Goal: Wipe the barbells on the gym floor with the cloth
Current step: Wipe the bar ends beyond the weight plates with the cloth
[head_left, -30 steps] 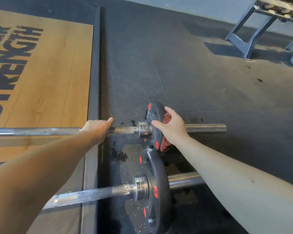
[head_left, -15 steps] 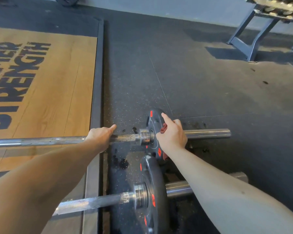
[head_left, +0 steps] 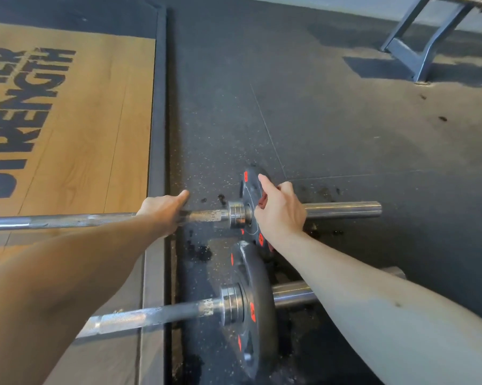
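Red cloth [head_left: 262, 200], mostly hidden, is pinched in the right grip [head_left: 280, 215] and pressed against the small black weight plate [head_left: 249, 187] of the far steel barbell [head_left: 342, 209]; the index finger is stretched over the plate's rim. The bar's shaft is clasped by the left grip [head_left: 164, 212], just left of the collar. A second steel barbell [head_left: 151, 316] with a larger black plate [head_left: 257, 309] is laid nearer on the dark rubber floor [head_left: 317, 120], across the edge of the wooden platform [head_left: 81, 134].
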